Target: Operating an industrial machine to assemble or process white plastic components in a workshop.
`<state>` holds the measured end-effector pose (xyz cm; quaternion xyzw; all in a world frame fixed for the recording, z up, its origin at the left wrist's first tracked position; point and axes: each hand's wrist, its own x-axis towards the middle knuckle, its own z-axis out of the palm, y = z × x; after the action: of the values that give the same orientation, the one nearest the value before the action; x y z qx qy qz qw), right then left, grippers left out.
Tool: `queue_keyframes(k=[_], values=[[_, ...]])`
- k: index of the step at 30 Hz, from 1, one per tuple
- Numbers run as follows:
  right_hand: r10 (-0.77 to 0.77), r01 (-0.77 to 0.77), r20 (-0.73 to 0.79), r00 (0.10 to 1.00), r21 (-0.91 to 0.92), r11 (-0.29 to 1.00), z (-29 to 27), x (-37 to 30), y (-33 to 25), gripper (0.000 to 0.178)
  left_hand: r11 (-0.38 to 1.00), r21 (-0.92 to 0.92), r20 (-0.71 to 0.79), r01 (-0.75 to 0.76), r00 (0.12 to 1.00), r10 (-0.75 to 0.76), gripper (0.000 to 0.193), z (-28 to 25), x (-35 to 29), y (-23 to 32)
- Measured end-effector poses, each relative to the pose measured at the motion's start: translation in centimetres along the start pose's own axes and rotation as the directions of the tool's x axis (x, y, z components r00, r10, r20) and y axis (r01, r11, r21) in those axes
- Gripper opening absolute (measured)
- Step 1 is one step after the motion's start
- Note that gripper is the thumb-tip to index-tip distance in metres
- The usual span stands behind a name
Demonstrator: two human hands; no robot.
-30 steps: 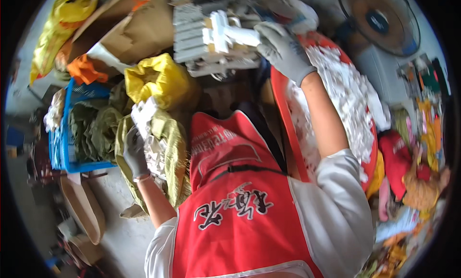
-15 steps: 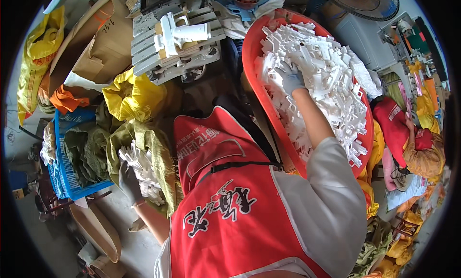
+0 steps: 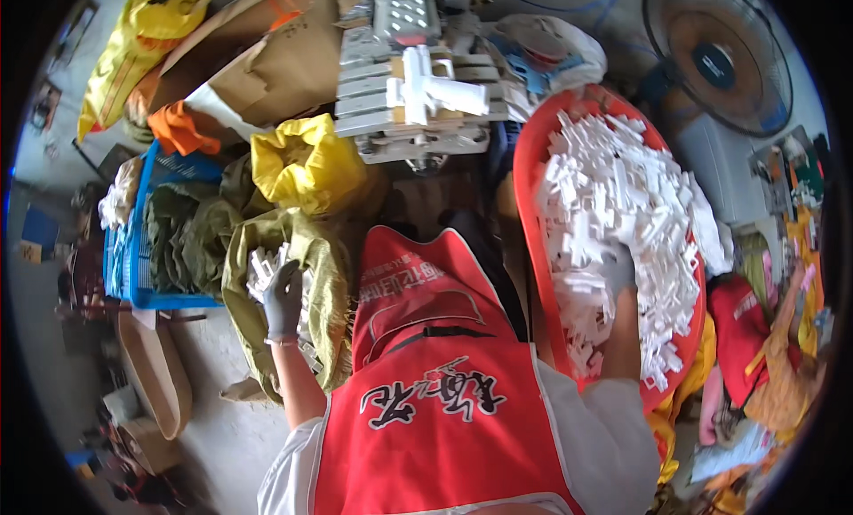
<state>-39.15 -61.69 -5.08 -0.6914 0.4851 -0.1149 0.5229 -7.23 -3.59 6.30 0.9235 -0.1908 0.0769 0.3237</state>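
My left hand [image 3: 283, 305], in a grey glove, is at the mouth of an olive woven sack [image 3: 330, 257]. Its fingers look extended and apart, beside white plastic pieces [image 3: 264, 268] inside the sack. On the right, my right hand [image 3: 619, 266], also gloved in grey, reaches into a heap of white plastic parts [image 3: 613, 182]. The heap fills a long red tub [image 3: 530, 173]. Motion blur smears the right fingers, so any grip on a part there is unclear. A white pistol-shaped plastic piece [image 3: 435, 90] lies on the slatted bench ahead, away from both hands.
Left of the sack stands a blue plastic basket [image 3: 142, 275] with dark green sacks. A yellow sack [image 3: 306, 173] and a large cardboard box [image 3: 284, 71] are beyond. A fan [image 3: 715, 62] stands at far right. Another person [image 3: 742, 319] in red is at the right.
My left hand has moved from the sack's left side to over its opening. The right hand has drawn back nearer me across the heap. The whole view has turned and shifted.
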Motion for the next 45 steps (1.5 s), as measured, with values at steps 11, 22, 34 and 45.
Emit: queue_keyframes(k=[11,22,34,45], values=[[-0.325,0.322,0.087,0.942,-0.512,0.796,-0.1,-4.8,-2.8,0.05,0.94,-0.143,-0.072,-0.309,0.951,0.302,0.021,0.6,9.8,10.2],[-0.205,0.176,0.043,0.978,0.361,0.916,3.3,-6.9,-4.4,0.047,0.721,-0.082,-0.071,-0.688,0.726,0.684,0.031,3.4,20.5,19.8],[-0.447,0.26,0.129,0.885,0.66,0.705,7.5,-5.7,-22.0,0.043,0.836,-0.285,0.071,-0.469,0.859,0.507,0.037,3.3,22.1,19.3],[-0.757,0.829,0.405,0.513,-0.004,0.559,16.6,-1.6,-36.7,0.038,0.955,-0.277,-0.119,-0.105,0.99,0.074,0.033,-1.9,9.8,5.8]])
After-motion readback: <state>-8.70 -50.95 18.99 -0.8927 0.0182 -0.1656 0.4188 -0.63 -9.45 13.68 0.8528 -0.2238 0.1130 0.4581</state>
